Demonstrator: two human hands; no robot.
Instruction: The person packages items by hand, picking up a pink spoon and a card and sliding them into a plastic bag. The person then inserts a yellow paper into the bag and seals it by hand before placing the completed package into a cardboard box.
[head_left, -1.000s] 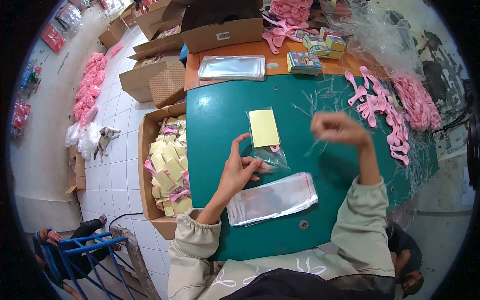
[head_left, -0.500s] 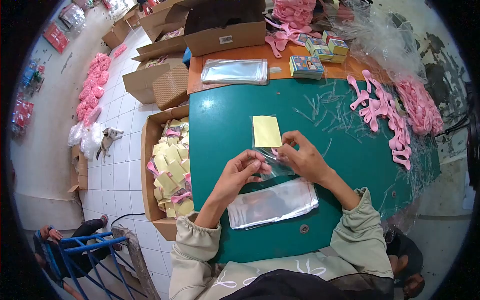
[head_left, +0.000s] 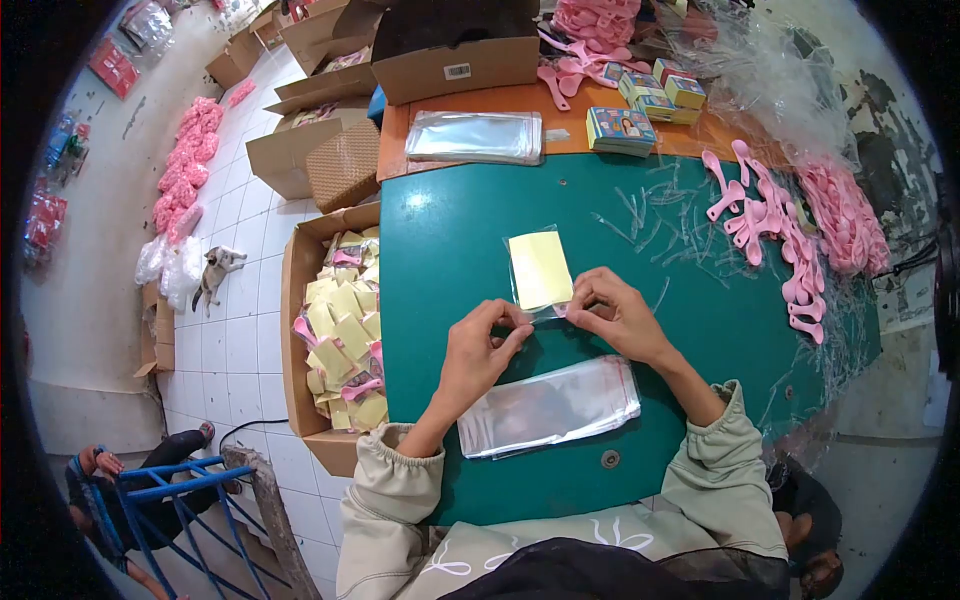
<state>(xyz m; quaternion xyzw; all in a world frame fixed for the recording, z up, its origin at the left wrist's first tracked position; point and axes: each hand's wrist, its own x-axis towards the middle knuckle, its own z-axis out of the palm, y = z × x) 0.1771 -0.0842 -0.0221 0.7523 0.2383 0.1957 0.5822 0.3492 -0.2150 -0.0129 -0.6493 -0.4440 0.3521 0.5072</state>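
A clear plastic packet with a yellow card [head_left: 541, 270] inside lies on the green table [head_left: 450, 240]. My left hand [head_left: 483, 345] pinches the packet's near left edge between thumb and forefinger. At the near right corner, my right hand [head_left: 613, 314] has its fingers closed on the same packet. The near edge of the packet looks folded between both hands. Just below my hands lies a stack of clear plastic bags [head_left: 550, 408].
An open carton [head_left: 295, 330] of filled packets stands left of the table. Pink spoons [head_left: 790, 255] lie at the right. Farther back are more clear bags [head_left: 474, 137], small printed boxes [head_left: 620, 131] and a large carton [head_left: 455, 72]. A cat [head_left: 213, 275] is on the floor.
The packet's loose lower part, spread out between my hands before, is now drawn up near the card. Both hands have closed on its near edge, and the card is slightly tilted.
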